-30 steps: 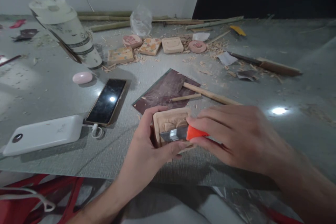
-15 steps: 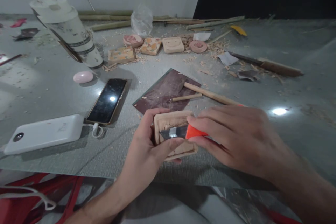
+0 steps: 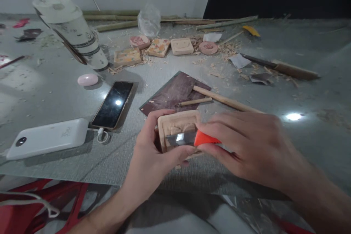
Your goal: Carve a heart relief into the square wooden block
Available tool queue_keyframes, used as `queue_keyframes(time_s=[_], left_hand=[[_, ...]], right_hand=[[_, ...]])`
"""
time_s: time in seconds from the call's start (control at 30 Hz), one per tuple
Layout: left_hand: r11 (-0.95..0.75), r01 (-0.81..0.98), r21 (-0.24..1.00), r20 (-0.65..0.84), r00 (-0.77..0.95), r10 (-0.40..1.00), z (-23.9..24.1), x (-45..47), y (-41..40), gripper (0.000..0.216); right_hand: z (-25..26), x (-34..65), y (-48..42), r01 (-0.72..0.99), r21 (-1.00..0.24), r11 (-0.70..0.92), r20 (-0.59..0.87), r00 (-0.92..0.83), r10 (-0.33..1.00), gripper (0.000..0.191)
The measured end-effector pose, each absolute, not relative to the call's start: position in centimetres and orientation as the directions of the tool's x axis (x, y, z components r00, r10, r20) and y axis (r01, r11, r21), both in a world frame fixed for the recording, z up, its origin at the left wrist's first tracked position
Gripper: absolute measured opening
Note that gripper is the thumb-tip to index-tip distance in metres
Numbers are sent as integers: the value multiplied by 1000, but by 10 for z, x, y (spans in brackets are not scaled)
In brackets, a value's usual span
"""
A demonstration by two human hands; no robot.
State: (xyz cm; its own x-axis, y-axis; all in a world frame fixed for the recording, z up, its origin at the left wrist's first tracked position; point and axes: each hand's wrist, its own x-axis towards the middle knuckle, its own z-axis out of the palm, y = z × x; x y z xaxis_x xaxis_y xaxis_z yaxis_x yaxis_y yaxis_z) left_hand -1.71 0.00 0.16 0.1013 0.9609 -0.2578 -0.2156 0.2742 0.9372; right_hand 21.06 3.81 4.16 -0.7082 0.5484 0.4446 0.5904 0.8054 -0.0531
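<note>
My left hand (image 3: 153,146) is wrapped round a carved wooden block (image 3: 178,119), a pale rounded square with a raised rim and a recessed inside. Its thumb lies along the lower edge of a blade. In my right hand (image 3: 241,142) is a knife (image 3: 207,138) with an orange handle, pinched between thumb and fingers. The dark blade points left and lies across the block's recess. Both hands are held over the near edge of the table. My left thumb and the blade hide the lower part of the block.
Beyond the hands, a hammer (image 3: 219,97) and a thin wooden-handled tool (image 3: 194,102) lie on a dark sheet (image 3: 164,93). Left are a phone (image 3: 113,104), a white power bank (image 3: 49,137) and a tumbler (image 3: 74,31). Carved blocks (image 3: 182,46) and shavings lie further back; a sheathed blade (image 3: 282,66) is right.
The block has tilted and risen slightly in my left hand, so its lower part shows less. The knife stays across it, and a small chip now shows below the block.
</note>
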Motion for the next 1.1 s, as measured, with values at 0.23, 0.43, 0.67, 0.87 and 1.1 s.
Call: queue_keyframes(time_s=[0.23,0.43,0.67,0.87,1.1], left_hand=[[283,-234,930,-266,102,959,2,-16,1,70],[288,-258,922,-275,86,958,2,-14,0,68],[214,-220,952,-206,56,977,2,-15,-4,49],[257,-220,941,-249,65,966,3,-14,0,62],[299,-231,926,-276,128,953,2,-15,2,72]], right_hand=[[42,211,38,572,-97,814,406,-724,557,26],[43,210,35,588,-61,806,412,-721,557,26],[40,206,33,601,-20,799,494,-689,531,19],[40,210,33,591,-25,806,478,-701,529,17],[42,215,37,577,-83,813,412,-723,555,23]])
